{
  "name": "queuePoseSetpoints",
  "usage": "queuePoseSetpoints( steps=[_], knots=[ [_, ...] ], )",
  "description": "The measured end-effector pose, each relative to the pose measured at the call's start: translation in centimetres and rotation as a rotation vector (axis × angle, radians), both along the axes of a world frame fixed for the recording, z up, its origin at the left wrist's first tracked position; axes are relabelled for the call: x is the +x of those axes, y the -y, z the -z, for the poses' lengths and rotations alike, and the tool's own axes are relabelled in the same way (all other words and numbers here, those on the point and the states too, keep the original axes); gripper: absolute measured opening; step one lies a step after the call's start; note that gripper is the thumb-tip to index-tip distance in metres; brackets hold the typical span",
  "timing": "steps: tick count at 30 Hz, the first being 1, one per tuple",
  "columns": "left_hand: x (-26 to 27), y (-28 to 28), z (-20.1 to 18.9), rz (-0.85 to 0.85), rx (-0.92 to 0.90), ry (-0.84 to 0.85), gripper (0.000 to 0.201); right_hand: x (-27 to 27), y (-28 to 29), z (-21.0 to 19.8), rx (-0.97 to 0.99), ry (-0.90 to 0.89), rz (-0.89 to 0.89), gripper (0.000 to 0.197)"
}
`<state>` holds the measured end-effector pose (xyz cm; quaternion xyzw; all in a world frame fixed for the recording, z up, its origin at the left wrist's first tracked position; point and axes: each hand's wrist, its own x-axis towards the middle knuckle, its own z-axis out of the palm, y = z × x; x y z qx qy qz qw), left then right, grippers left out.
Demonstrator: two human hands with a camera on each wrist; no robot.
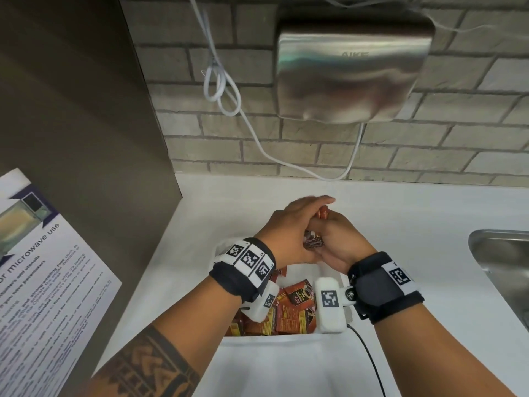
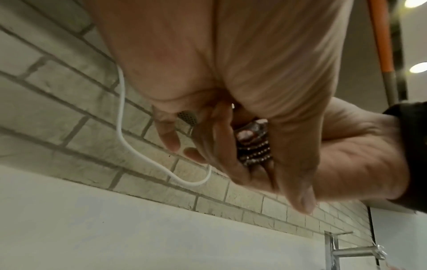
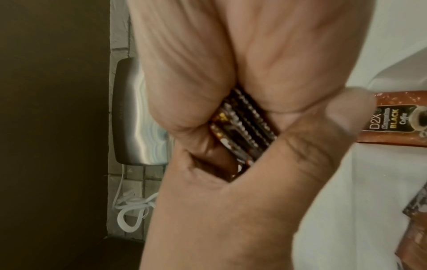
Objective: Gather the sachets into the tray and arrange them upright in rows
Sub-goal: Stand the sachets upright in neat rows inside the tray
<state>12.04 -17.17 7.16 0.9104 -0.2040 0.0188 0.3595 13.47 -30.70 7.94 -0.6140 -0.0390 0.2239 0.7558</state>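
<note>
Item: a stack of sachets, brown and dark, serrated edges aligned, held on edge above the white counter. The stack is enclosed between both hands: the left hand is laid over it from the left with fingers extended across the top, thumb pressed along the near side; the right hand is curled around it from the right, so each grip is closed on the same bundle. In the left wrist view the crimped ends of the stack are seen wedged between the palm and the fingers of the opposite hand; in the right wrist view several layered edges are counted only roughly (blur prevents an exact number). The bundle is held clear of the tray, just beyond its far edge and above it. Container: a white tray lying on the counter beneath the wrists, partly hidden by the wrist cameras. Contents: loose orange-brown sachets, lying flat and overlapping in disorder, none seen upright; one is printed "D2X ... BLACK Coffee". Surroundings: a steel hand dryer mounted on the grey brick wall, a white cable looped beneath it, a steel sink at the right edge, and a printed microwave-use notice at the left.
</note>
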Motion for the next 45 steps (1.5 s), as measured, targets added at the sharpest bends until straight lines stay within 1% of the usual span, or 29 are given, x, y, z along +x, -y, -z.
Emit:
queuePoseSetpoints(
  steps=[3,6,7,9,10,11,13,14,15,17,18,20,21,22,23,24,25,26,27,29,30,31,33,35,38,40,42,45],
  knots=[
    [-0.1,-0.1,-0.5,0.026,0.039,-0.029,0.101,-0.3,0.0,0.0,-0.046,0.004,-0.004,0.015],
    [-0.2,-0.5,-0.6,0.026,0.101,0.008,0.097,-0.3,0.5,0.3,-0.100,0.005,-0.061,0.010],
    [-0.2,-0.7,-0.7,0.012,0.128,0.024,0.095,-0.2,0.7,0.5,-0.138,0.010,-0.059,0.013],
    [0.0,-0.9,-0.8,-0.031,0.182,0.032,0.094,0.0,1.1,1.0,-0.289,0.081,-0.004,0.026],
    [0.2,-1.0,-0.8,-0.047,0.201,0.027,0.095,0.0,1.2,1.1,-0.361,0.140,0.032,0.029],
    [0.3,-1.0,-0.8,-0.055,0.211,0.016,0.095,0.0,1.4,1.2,-0.415,0.201,0.061,0.028],
    [0.6,-0.9,-0.5,-0.057,0.206,0.003,0.099,-0.1,1.9,1.1,-0.462,0.293,0.096,0.019],
    [0.7,-0.9,-0.3,-0.058,0.156,-0.010,0.104,-0.1,2.1,1.0,-0.444,0.305,0.113,0.015],
    [0.8,-1.0,-0.3,-0.064,0.049,-0.042,0.110,-0.2,2.4,0.7,-0.394,0.293,0.122,0.013],
    [1.2,-1.2,0.0,-0.110,-0.280,-0.157,0.119,-0.4,2.8,0.1,-0.272,0.243,0.122,0.015],
    [1.2,-1.1,-0.1,-0.141,-0.445,-0.238,0.118,-0.6,3.1,-0.3,-0.228,0.221,0.112,0.015],
    [1.2,-0.9,-0.2,-0.171,-0.759,-0.440,0.105,-0.8,3.2,-0.6,-0.163,0.193,0.095,0.016],
    [1.1,-0.7,-0.1,-0.153,-0.891,-0.549,0.092,-1.0,3.2,-0.7,-0.138,0.191,0.088,0.018],
    [1.0,-0.3,-0.1,-0.103,-0.979,-0.632,0.076,-1.1,3.0,-0.6,-0.125,0.196,0.086,0.021],
    [0.9,0.0,0.0,-0.040,-1.022,-0.670,0.060,-1.4,2.9,-0.6,-0.112,0.206,0.086,0.022],
    [0.8,0.3,0.0,0.018,-1.041,-0.671,0.049,-1.4,2.9,-0.2,-0.112,0.223,0.096,0.023],
    [0.8,0.6,0.1,0.059,-1.051,-0.654,0.044,-1.5,2.9,0.0,-0.125,0.243,0.108,0.024],
    [0.9,0.7,0.3,0.085,-1.052,-0.632,0.041,-1.4,3.0,0.4,-0.187,0.282,0.134,0.023],
    [1.0,0.8,0.4,0.092,-1.049,-0.613,0.040,-1.2,3.1,0.5,-0.288,0.321,0.172,0.022],
    [1.2,0.7,0.6,0.060,-1.028,-0.581,0.037,-0.8,3.7,0.5,-0.513,0.405,0.300,0.028],
    [1.2,0.6,0.7,0.037,-1.007,-0.562,0.035,-0.6,4.0,0.3,-0.564,0.466,0.349,0.029],
    [1.3,0.6,0.7,0.018,-0.979,-0.538,0.033,-0.4,4.4,0.0,-0.570,0.533,0.372,0.025],
    [1.3,0.6,0.9,0.000,-0.903,-0.495,0.026,0.1,4.9,-0.8,-0.542,0.609,0.320,0.013],
    [1.4,0.7,1.0,-0.020,-0.811,-0.447,0.022,0.8,5.2,-1.4,-0.560,0.593,0.185,0.010],
    [1.4,0.7,1.3,-0.028,-0.742,-0.386,0.031,1.9,5.5,-1.9,-0.642,0.549,0.062,0.013],
    [1.3,0.7,1.2,-0.011,-0.755,-0.424,0.041,2.2,5.7,-1.9,-0.647,0.549,0.040,0.012],
    [1.2,0.6,1.0,-0.005,-0.756,-0.480,0.051,2.4,5.8,-2.0,-0.666,0.605,0.038,0.009],
    [1.4,0.6,0.9,-0.039,-0.669,-0.439,0.053,2.3,5.5,-2.4,-0.731,0.697,-0.002,0.007]
  ],
)
